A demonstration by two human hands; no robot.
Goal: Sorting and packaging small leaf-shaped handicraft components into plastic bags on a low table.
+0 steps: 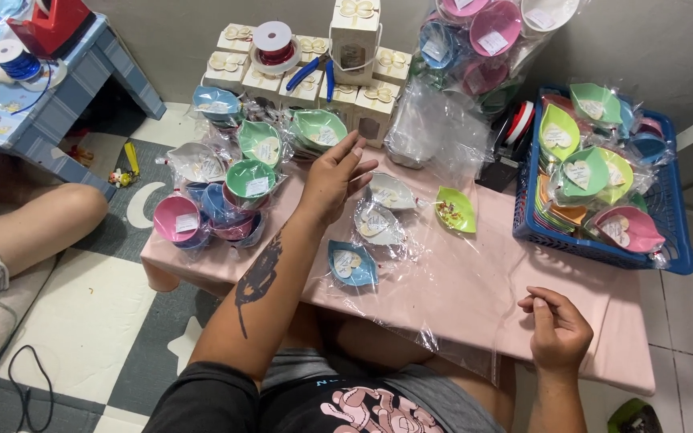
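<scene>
My left hand reaches forward over the pink low table, fingers apart and holding nothing, hovering just in front of a stack of wrapped green leaf-shaped dishes. Right of it lie a white wrapped dish, another wrapped dish, a blue dish and an unwrapped bright green dish. My right hand rests near the table's front right edge on a clear cellophane sheet, fingers curled loosely, thumb and forefinger close together; whether it pinches the sheet is unclear.
A blue basket of wrapped dishes stands at the right. Small wrapped bowls pile at the left. White gift boxes, a ribbon spool and blue pliers sit behind. Another person's leg lies at left beside a blue stool.
</scene>
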